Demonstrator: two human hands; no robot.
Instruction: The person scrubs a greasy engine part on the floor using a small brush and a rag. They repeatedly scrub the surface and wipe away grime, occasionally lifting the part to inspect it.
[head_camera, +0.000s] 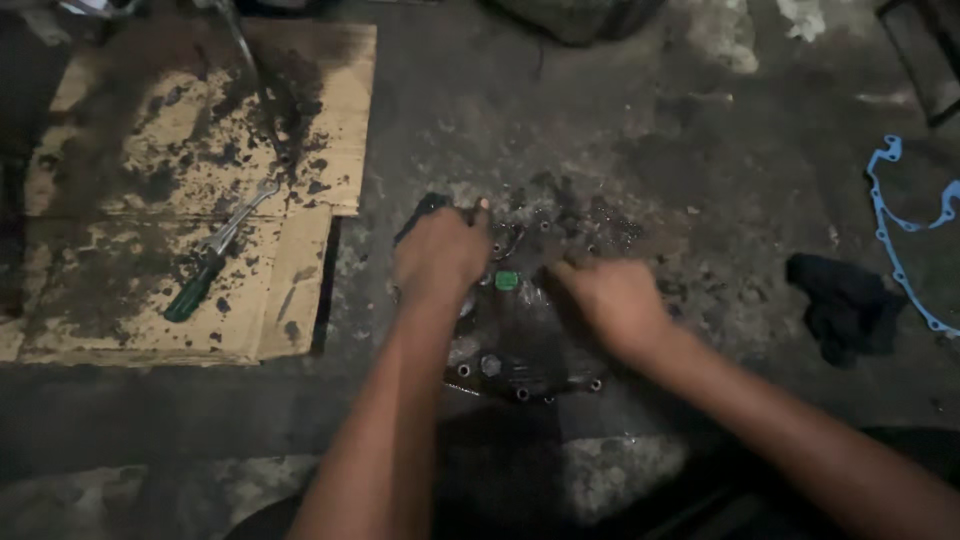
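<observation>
1. Left hand (438, 255): lowered onto the upper left part of a dark metal engine cover (520, 345) that lies flat on the floor (620, 120). The fingers are curled into a clenched grip over the cover's edge; whether they enclose anything cannot be told from the blurred picture.
2. Right hand (612, 300): resting on the right part of the same cover, fingers bent and pointing toward the left hand. Motion blur hides whether this grip is clenched or released.
3. Engine cover: directly beneath and between both hands, oily, with bolt holes along its near rim, which lies nearer the viewer than either grip.
4. Green cap (507, 280): a small green piece on the cover, between the two hands, just beside the left grip.
5. Dark rag (845, 305): crumpled on the floor, well to the right of the right hand.
6. Blue gasket (900, 235): a thin outline strip on the floor, beyond the rag, farther right of the right grip.
7. Screwdriver (195, 290): green-handled, lying well to the left of the left hand on a sheet of oil-stained cardboard (330, 100).
8. Wrench (245, 212): bright metal, just beyond the screwdriver on the same cardboard, left of and farther than the left grip.
</observation>
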